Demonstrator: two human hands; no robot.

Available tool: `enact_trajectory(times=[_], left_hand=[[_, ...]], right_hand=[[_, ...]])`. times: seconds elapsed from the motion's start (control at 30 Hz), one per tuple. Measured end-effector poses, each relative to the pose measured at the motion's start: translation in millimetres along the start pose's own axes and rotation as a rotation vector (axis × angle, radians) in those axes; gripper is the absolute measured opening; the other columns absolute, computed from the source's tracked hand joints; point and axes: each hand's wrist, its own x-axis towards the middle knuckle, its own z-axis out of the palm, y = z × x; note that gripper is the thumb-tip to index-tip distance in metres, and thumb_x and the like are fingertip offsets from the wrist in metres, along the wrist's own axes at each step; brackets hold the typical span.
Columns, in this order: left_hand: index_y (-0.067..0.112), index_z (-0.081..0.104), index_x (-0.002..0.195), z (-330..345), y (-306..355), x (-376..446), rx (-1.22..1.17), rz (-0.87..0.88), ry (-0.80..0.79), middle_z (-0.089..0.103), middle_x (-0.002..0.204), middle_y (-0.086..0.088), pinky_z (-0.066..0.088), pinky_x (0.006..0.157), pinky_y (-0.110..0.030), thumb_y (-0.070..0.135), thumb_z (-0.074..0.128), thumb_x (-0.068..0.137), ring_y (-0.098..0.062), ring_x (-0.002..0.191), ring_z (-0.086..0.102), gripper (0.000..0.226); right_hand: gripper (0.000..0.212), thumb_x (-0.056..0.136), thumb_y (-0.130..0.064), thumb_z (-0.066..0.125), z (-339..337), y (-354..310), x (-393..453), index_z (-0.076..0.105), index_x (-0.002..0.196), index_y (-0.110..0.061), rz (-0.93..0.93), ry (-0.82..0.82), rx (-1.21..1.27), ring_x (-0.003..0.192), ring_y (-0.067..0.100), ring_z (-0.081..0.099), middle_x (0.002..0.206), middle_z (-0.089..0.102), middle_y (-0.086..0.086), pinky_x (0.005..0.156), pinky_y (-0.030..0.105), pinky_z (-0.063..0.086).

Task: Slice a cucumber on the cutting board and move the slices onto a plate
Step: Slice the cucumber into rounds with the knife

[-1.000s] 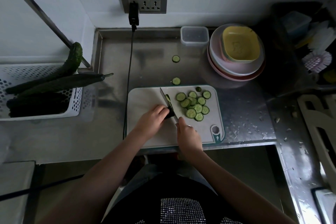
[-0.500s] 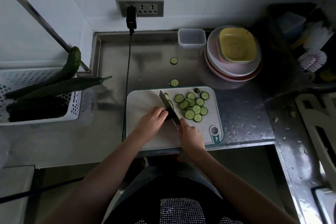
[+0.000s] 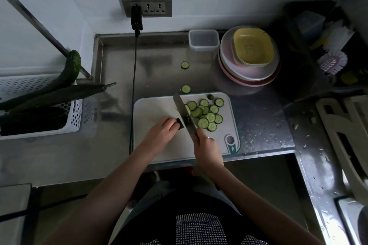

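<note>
A white cutting board [image 3: 155, 109] lies at the counter's front edge. My left hand [image 3: 161, 132] holds a short dark cucumber stub [image 3: 179, 123] down on the board. My right hand [image 3: 206, 145] grips the handle of a knife [image 3: 182, 108], its blade standing against the stub's cut end. Several cucumber slices [image 3: 207, 114] lie piled on the board right of the blade. Two stray slices, one [image 3: 186, 89] and another [image 3: 184, 65], lie on the steel counter behind the board. A stack of plates [image 3: 249, 69] topped by a yellow square dish [image 3: 253, 46] stands at the back right.
A white basket [image 3: 76, 113] of whole cucumbers [image 3: 59, 93] sits at the left. A black cable [image 3: 134, 85] runs from the wall socket down past the board's left edge. A clear lidded container [image 3: 203, 39] stands beside the plates. A dark rack with a brush [image 3: 332, 61] is at the far right.
The knife has come down again on the cucumber stub, and my left hand has stayed on the stub. The pile of slices looks the same.
</note>
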Motion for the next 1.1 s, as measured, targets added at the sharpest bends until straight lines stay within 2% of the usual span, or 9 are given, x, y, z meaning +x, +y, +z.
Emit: enact_trajectory(times=[0.3,0.5,0.7,0.87,1.1], left_hand=[[0.003,0.066,0.092,-1,1,2,0.002,-0.017,0.029,0.06,0.093,-0.01,0.057,0.06,-0.032,-0.001,0.079,0.066,-0.021,0.097,0.048,0.03],[0.004,0.066,0.091,-3,3,2,0.015,-0.014,0.039,0.06,0.092,-0.008,0.057,0.061,-0.03,0.0,0.081,0.063,-0.019,0.097,0.047,0.032],[0.004,0.066,0.09,-8,4,4,0.01,-0.026,0.068,0.062,0.09,-0.009,0.056,0.056,-0.03,-0.001,0.082,0.059,-0.019,0.096,0.047,0.035],[0.003,0.066,0.091,-3,4,2,-0.008,-0.026,0.08,0.063,0.093,-0.01,0.057,0.055,-0.032,-0.006,0.079,0.058,-0.02,0.097,0.048,0.037],[0.003,0.064,0.092,0,2,1,-0.014,-0.028,0.095,0.062,0.093,-0.011,0.057,0.056,-0.034,-0.005,0.079,0.06,-0.021,0.096,0.049,0.036]], right_hand=[[0.018,0.101,-0.029,0.032,5,-2,3,0.039,0.098,-0.013,-0.011,-0.034,-0.052,0.072,0.038,0.058,0.08,0.061,0.019,0.059,0.042,0.045],[0.02,0.102,-0.029,0.031,10,0,4,0.04,0.107,-0.012,-0.07,-0.023,-0.181,0.077,0.038,0.062,0.084,0.065,0.018,0.059,0.04,0.045],[0.02,0.103,-0.027,0.03,16,0,9,0.039,0.111,-0.012,-0.104,-0.022,-0.273,0.08,0.038,0.064,0.088,0.066,0.017,0.059,0.04,0.045],[0.005,0.101,-0.015,0.033,20,6,13,0.035,0.106,-0.014,-0.053,-0.085,-0.332,0.083,0.038,0.063,0.092,0.065,0.017,0.062,0.04,0.044],[0.013,0.098,-0.01,0.032,17,5,13,0.035,0.11,-0.014,-0.022,-0.124,-0.32,0.087,0.039,0.062,0.096,0.063,0.019,0.069,0.044,0.049]])
